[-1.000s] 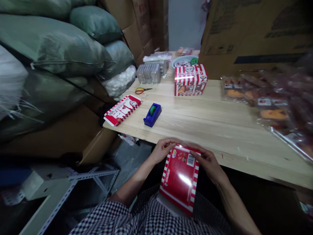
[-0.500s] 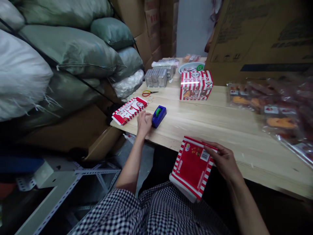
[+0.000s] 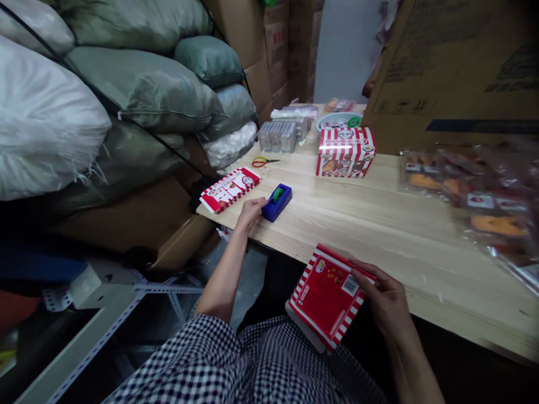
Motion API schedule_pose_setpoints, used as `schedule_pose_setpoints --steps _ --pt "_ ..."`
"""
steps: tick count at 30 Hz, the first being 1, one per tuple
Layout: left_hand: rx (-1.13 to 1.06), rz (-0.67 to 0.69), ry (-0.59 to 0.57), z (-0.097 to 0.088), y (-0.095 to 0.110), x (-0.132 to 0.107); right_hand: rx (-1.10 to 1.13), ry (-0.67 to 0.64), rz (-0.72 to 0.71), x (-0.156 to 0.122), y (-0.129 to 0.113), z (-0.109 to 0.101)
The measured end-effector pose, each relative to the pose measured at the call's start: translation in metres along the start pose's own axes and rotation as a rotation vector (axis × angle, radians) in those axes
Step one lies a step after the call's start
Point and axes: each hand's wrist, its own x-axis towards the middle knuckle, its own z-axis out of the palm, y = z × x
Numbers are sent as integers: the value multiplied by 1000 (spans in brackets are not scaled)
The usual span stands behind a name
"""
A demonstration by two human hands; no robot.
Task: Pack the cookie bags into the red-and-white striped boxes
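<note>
My right hand [image 3: 385, 300] grips a red-and-white striped carton [image 3: 327, 294] by its upper right edge, holding it tilted over my lap just off the wooden table [image 3: 379, 224]. My left hand [image 3: 251, 212] reaches out to the blue tape dispenser [image 3: 277, 202] near the table's left front edge, fingers curled against its near end. A stack of flat striped cartons [image 3: 228, 189] lies just left of that hand.
An assembled striped box [image 3: 346, 152] stands at mid-back, with scissors [image 3: 264, 162], clear plastic trays [image 3: 280, 136] and a bowl [image 3: 339, 120] behind. Bagged snack packets [image 3: 471, 193] fill the right. Large cardboard boxes [image 3: 455, 73] and stuffed sacks [image 3: 138, 90] surround the table.
My left hand left the carton, reached to the tape dispenser and closed in on its near end. My right hand now holds the carton alone, shifted slightly right and lower.
</note>
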Motion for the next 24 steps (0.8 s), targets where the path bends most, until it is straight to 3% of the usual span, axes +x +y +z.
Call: schedule_pose_setpoints --steps 7,10,12,14,16,18,21,24 --pt "-113 35 90 -4 -35 -21 -25 112 -71 0 -10 10" --pt "-88 70 172 -5 -38 -27 -71 163 -145 -7 -22 17" --pt "-87 89 196 -3 -31 -37 -153 234 -285 -16 -33 24" --pt "-109 108 174 5 -15 -58 -253 303 -525 -26 -45 31" --pt "-154 143 95 18 10 -92 -364 310 -777 -34 -54 39" --pt "-234 214 -86 35 39 -135 -496 247 -939 -37 -58 45" --pt "-287 226 -391 61 77 -191 -676 143 -1064 -34 -51 49" --pt "-309 163 -478 81 88 -212 -768 81 -1153 -28 -39 47"
